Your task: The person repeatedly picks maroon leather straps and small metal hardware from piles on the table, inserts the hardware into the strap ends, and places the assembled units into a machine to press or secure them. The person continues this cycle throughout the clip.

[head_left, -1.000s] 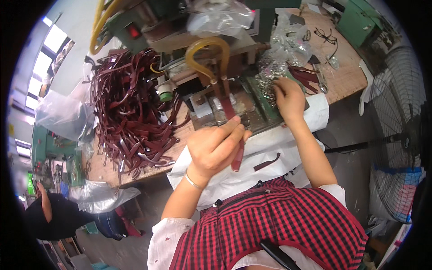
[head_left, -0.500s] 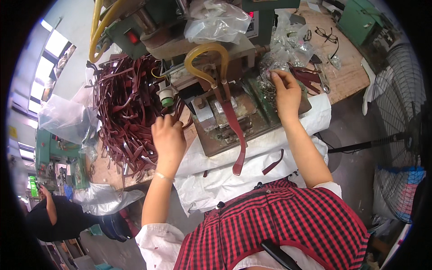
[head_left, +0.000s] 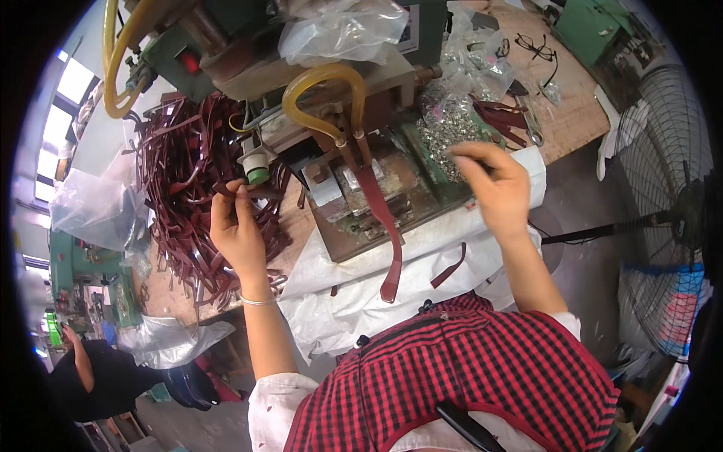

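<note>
Maroon strip [head_left: 380,209], a long tapered piece, stands clamped at its far end in the machine [head_left: 354,241], beneath a looped yellow tube [head_left: 324,72]; its rounded near end reaches out past the machine's base and over a white sheet [head_left: 324,320] along the near edge of the tabletop [head_left: 580,113]. Nearest of all is the person's red-and-black checked apron [head_left: 452,361], just short of that edge. A loose curved maroon piece [head_left: 452,270] lies on the sheet, to the right of the clamped strip's near end.

Left of the machine, the left hand [head_left: 237,226], with a bracelet [head_left: 258,302] at its wrist, is at the pile of maroon strips [head_left: 173,196]. Its thumb and forefinger are drawn close together with a dark maroon piece at their tips; whether they grip it I cannot tell. Just beyond those fingertips is a green-ended knob [head_left: 257,173] on the machine.

The right hand [head_left: 501,192] is beside the machine's right side, its fingers bent and their tips near a heap of small shiny metal parts [head_left: 444,139]; I cannot tell whether it holds one. Farther back, several maroon strips [head_left: 498,120] lie toward the tabletop's right edge, beside clear plastic bags [head_left: 482,68]. Beyond them, toward the far right corner, rest black-framed glasses [head_left: 535,49].
</note>
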Tool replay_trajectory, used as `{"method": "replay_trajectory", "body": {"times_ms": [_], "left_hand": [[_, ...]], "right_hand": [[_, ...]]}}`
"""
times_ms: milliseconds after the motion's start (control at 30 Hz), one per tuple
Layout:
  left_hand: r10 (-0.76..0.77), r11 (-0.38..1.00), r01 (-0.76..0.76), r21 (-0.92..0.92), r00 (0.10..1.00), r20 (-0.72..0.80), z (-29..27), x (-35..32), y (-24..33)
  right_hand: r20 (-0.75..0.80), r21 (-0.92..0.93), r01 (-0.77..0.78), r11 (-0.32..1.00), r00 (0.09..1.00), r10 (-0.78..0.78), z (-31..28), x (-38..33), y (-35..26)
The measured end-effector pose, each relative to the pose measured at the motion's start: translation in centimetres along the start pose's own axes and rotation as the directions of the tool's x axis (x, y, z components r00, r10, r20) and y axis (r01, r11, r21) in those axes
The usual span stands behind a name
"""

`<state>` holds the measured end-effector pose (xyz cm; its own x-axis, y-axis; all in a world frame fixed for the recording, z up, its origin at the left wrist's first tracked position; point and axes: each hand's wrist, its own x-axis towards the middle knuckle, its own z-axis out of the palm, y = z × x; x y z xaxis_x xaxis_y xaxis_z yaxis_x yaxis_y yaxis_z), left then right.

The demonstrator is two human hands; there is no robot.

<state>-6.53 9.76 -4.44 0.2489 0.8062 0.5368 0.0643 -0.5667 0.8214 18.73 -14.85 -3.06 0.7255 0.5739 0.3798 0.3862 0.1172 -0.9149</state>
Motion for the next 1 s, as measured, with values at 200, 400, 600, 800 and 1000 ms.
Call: {"method": "replay_trajectory", "body": {"times_ms": [200, 400, 600, 800, 1000], "left_hand": [[-0.205, 0.966, 0.213, -0.148, 0.977, 0.065, 0.9, -2.1, -1.9], [-0.240, 0.964, 0.239, -0.117, 0.971, 0.008, 0.9, -3.5, 0.8], [0.175, 0.979, -0.183, -0.092, 0.981, -0.088, 0.6, -2.9, 7.8], [0.640, 0.765, -0.618, -0.179, 0.703, 0.310, 5.2, -5.9, 10.5], [0.621, 0.784, -0.610, -0.117, 0.771, 0.143, 9.0, -8.0, 8.1]], "right_hand": [[0.153, 0.093, -0.007, 0.996, 0.988, -0.008, 7.9, 3.0, -1.6], [0.081, 0.308, -0.056, 0.950, 0.996, 0.032, 8.7, 1.7, -2.3], [0.258, 0.371, -0.273, 0.888, 0.948, 0.183, 8.4, 1.9, -5.2], [0.341, 0.300, -0.086, 0.950, 0.940, -0.023, 6.0, 0.8, -5.9], [0.106, -0.745, 0.178, 0.643, 0.983, -0.151, 0.6, 3.4, 5.3]]}}
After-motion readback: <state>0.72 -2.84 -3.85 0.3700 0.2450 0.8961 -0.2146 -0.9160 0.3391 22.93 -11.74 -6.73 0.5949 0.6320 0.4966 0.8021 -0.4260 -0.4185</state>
